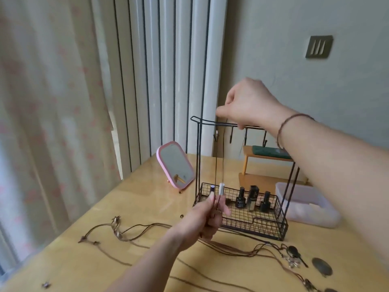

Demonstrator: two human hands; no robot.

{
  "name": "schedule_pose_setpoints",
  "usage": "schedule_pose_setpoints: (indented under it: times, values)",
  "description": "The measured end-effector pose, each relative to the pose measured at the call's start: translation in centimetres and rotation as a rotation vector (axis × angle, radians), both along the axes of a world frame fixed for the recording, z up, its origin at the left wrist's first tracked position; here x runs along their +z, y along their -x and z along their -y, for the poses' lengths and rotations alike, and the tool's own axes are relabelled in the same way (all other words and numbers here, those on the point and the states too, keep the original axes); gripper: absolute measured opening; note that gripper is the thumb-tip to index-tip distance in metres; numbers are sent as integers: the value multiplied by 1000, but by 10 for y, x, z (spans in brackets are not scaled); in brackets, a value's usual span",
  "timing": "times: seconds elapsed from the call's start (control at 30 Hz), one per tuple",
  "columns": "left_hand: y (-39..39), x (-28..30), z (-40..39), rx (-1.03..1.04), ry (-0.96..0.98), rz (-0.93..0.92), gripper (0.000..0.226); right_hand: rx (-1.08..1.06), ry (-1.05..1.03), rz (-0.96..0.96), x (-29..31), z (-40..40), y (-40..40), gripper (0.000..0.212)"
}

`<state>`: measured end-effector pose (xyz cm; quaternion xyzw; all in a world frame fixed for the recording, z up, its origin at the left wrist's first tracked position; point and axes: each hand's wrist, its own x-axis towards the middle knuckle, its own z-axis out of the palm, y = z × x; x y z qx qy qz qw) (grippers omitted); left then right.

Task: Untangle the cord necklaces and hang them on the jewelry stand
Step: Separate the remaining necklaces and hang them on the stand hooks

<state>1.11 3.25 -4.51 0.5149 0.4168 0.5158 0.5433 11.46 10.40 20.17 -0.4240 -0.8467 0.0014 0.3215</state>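
Note:
A black wire jewelry stand (197, 157) with a top bar, hooks and a mesh basket stands on the wooden table. My right hand (248, 104) is above the top bar and pinches the upper end of a thin dark cord necklace (220, 165). The cord runs straight down to my left hand (207, 218), which grips its lower end in front of the basket. Several other brown cord necklaces (134, 227) lie spread on the table, some with dark pendants (293, 251) at the right.
Nail polish bottles (251, 198) stand in the stand's basket. A pink-framed mirror (175, 165) leans at the back left, a clear plastic box (311, 205) sits right of the stand, and a small wooden shelf (265, 159) is behind. Curtains hang at the left.

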Motion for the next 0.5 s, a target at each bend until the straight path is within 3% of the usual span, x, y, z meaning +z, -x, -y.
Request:
schedule_pose_setpoints:
  times: [0.17,0.33,0.5]
  values:
    - [10,-19,2,-30,-52,56,80,-114,34,230,4,-14,25,22]
    - [19,-22,10,1,68,-204,49,-163,64,314,-6,-26,37,30]
    - [26,-23,18,-17,217,-319,44,-204,37,331,-22,-35,39,20]
